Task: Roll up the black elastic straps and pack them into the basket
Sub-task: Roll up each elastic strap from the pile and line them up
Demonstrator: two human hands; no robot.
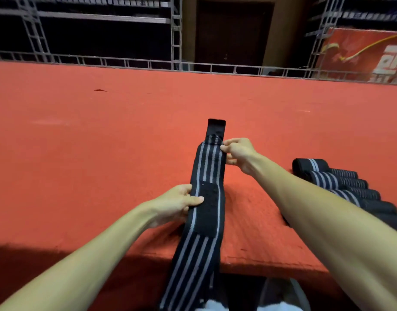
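Strap [209,167] stretched over red table [103,131], long axis 6 to 12 o'clock; black tab end points to 12, near end hangs off table edge at 6; left hand [175,204] fingers [194,200] clamped on strap's 9 o'clock edge beside velcro patch [207,209]; right hand [240,153] pinches its 3 o'clock edge near far end; rolled straps [327,178] in a row at 3 o'clock.
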